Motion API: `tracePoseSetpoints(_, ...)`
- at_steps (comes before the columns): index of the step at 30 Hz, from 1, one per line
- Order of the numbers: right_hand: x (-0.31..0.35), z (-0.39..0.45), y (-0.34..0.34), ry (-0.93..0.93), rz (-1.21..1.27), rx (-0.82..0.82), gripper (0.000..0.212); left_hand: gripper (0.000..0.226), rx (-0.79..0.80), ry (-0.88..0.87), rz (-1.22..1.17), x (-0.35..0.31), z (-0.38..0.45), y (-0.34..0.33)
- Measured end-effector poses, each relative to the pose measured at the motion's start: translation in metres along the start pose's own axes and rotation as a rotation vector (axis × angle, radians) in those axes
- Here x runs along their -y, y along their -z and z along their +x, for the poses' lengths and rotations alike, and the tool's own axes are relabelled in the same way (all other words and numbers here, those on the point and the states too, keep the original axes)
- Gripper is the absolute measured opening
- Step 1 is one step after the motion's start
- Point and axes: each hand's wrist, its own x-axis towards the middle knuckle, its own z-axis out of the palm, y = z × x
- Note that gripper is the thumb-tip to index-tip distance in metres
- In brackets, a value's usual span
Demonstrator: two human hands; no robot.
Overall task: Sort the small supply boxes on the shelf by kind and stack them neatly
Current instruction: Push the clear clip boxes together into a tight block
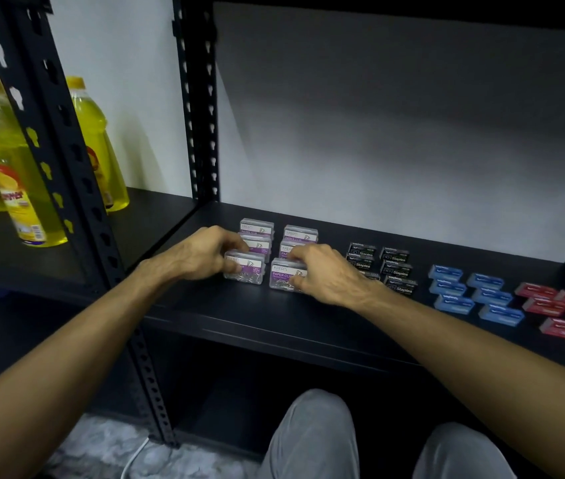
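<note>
Several clear paper clip boxes with purple labels stand in two columns on the black shelf [232,312]. My left hand [201,254] grips the front-left paper clip box [245,271] from its left side. My right hand [326,274] holds the front-right paper clip box [283,276] from its right side. Right of them lie black staple boxes [396,271] in two columns, then blue boxes [471,293], then red boxes [564,311] near the right edge.
Yellow liquid bottles [15,174] stand on the neighbouring shelf to the left, behind a black slotted upright post [77,188]. A white wall backs the shelf. My knees in grey trousers [312,440] are below the shelf's front edge.
</note>
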Motion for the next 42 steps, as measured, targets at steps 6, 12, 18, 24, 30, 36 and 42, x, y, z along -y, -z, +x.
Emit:
tracePoseSetpoints(6, 0.0, 0.004, -0.002, -0.023, -0.036, -0.02, 0.045, 0.026, -0.021, -0.042, 0.042, -0.004, 0.002, 0.0)
tracePoseSetpoints(12, 0.002, 0.005, -0.002, -0.037, -0.067, -0.018, 0.045, 0.028, -0.029, -0.061, 0.05, -0.007, 0.002, 0.0)
tracePoseSetpoints(18, 0.003, 0.008, -0.002, -0.05, -0.068, -0.011, 0.047, 0.028, -0.043, -0.08, 0.057, -0.01, 0.002, 0.001)
tracePoseSetpoints(24, 0.002, 0.008, -0.003, -0.057, -0.071, -0.003, 0.048, 0.033, -0.068, -0.078, 0.083, -0.007, 0.007, -0.001)
tracePoseSetpoints(30, 0.001, 0.007, 0.0, -0.065, -0.085, -0.002, 0.054, 0.046, -0.086, -0.076, 0.154, -0.001, 0.012, -0.001)
tracePoseSetpoints(36, -0.003, 0.013, 0.019, -0.046, -0.154, -0.06, 0.08, 0.08, -0.089, -0.05, 0.167, -0.006, 0.018, 0.024)
tracePoseSetpoints(42, -0.006, 0.033, 0.027, -0.092, -0.18, 0.164, 0.104, 0.095, 0.21, 0.013, 0.117, -0.016, 0.034, 0.03)
